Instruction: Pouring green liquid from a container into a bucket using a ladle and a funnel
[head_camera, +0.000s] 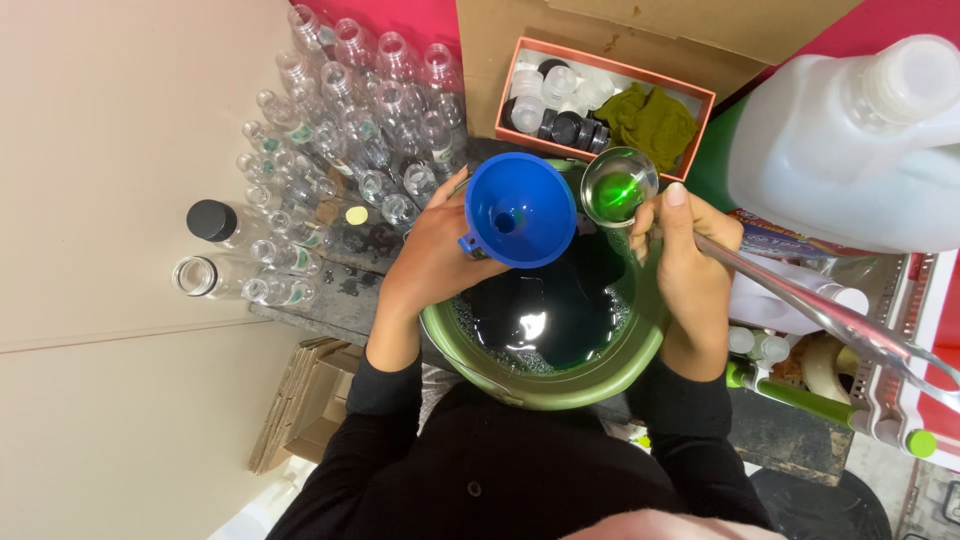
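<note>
My left hand (430, 262) gripped the blue funnel (520, 210) over the green bucket (545, 385) of dark liquid, while my right hand (690, 260) clasped a ladle (620, 187) holding green liquid beside it. Most clear bottles (340, 130) toward the table's far left corner stood empty; one wore a black cap.

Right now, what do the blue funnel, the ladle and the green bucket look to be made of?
Blue funnel: likely plastic, opaque with a soft sheen. Ladle: metal, shiny and mirror-like along its handle. Green bucket: probably plastic, with a smooth, dull rim.
</note>
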